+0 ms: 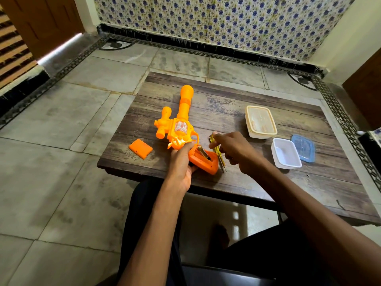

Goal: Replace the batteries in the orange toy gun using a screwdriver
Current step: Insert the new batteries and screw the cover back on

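Observation:
The orange toy gun (181, 124) lies on the wooden table (257, 182), barrel pointing away from me. My left hand (181, 164) grips its handle, whose battery compartment is open with a battery (203, 152) showing inside. The orange compartment cover (140, 148) lies loose to the left of the gun. My right hand (235, 150) is just right of the handle, fingers curled, holding a yellow see-through screwdriver (218, 154) with its tip down near the table's front edge.
A cream lidded box (260, 121) stands at the right of the gun. Nearer me sit an open white tub (285, 153) and its blue lid (303, 147). The table is low, on a tiled floor; my knees are under its front edge.

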